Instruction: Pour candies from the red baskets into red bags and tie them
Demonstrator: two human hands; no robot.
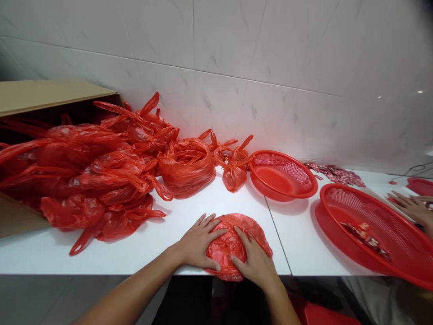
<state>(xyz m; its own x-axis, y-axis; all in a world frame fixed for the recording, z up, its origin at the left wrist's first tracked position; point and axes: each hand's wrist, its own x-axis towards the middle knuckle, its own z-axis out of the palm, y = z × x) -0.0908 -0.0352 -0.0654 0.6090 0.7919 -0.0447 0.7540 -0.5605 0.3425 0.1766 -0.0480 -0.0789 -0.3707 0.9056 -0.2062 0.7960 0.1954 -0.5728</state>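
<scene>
A red plastic bag (230,237) lies bunched at the white table's front edge, its lower rim hanging slightly over. My left hand (199,241) rests on its left side with fingers spread. From the right, my right hand (253,259) presses on the same bag, fingers stretched apart. Whatever is inside the bag cannot be made out. Straight behind it stands an open red bag (187,169) with more red plastic in it, and a small knotted red bag (234,175) sits to that bag's right.
Many tied red bags (101,176) spill from a cardboard box (57,95) at left. A red basket (282,192) stands at back right. A larger basket (328,221) holds small wrapped packets (365,237). More packets (338,175) lie behind. Another person's hand (411,207) is far right.
</scene>
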